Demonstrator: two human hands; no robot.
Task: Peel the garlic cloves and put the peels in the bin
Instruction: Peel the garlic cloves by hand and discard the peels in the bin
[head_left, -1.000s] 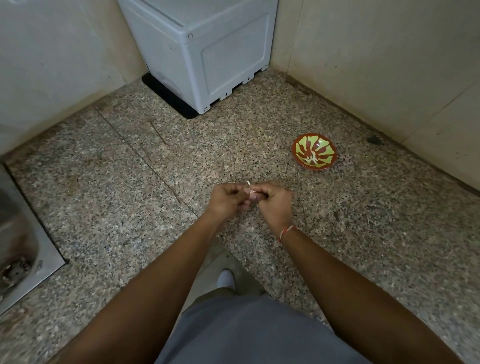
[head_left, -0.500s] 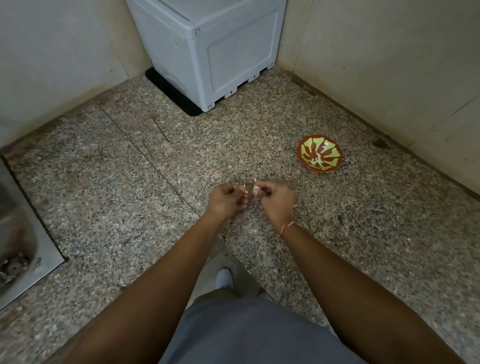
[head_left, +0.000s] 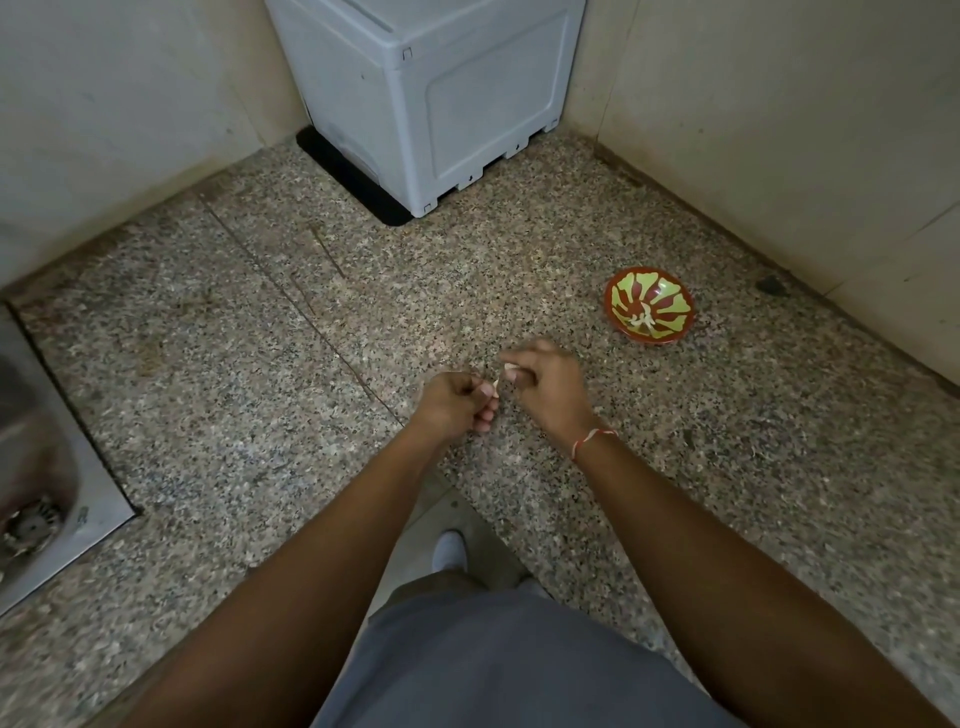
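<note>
Pinching a garlic clove (head_left: 510, 370) in my right hand (head_left: 548, 387), fingers curled round it. Left hand (head_left: 453, 402) sits just beside it, fingers curled too, pinching a pale strip of peel (head_left: 496, 385) at the fingertips. Hands are close, with a small gap between them, both held above the speckled table (head_left: 260, 395). Bowl (head_left: 649, 304), red with green pattern, sits to the right near the wall, a few pale bits inside. Grey box (head_left: 431, 98) in the far corner. Sink (head_left: 41, 467) at the left edge.

Both hands (head_left: 451, 402) (head_left: 548, 387) close together, fingers curled.
</note>
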